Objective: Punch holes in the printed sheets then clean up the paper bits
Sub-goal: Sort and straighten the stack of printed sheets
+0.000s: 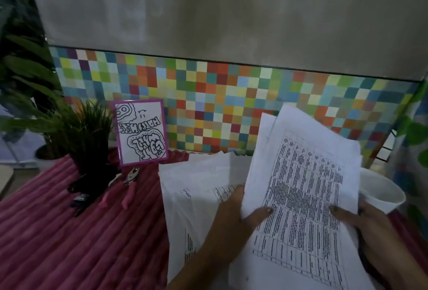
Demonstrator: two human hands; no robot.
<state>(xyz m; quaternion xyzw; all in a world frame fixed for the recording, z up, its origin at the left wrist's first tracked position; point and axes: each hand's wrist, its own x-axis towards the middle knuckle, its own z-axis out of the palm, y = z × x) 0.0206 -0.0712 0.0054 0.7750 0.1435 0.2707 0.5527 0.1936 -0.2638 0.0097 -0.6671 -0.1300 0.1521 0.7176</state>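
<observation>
Left grip (234,216) and right grip (363,222) clamped on printed sheets (301,174), edges pinched, pink-handled punch (129,185) well apart on counter (58,231)

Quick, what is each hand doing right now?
Left hand: holds the stack of printed sheets, thumb on top.
Right hand: holds the same stack, thumb on top.

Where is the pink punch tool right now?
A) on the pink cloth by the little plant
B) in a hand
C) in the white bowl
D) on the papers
A: the pink punch tool lies on the pink cloth beside the little plant; the left hand and right hand hold the printed sheets.
</observation>
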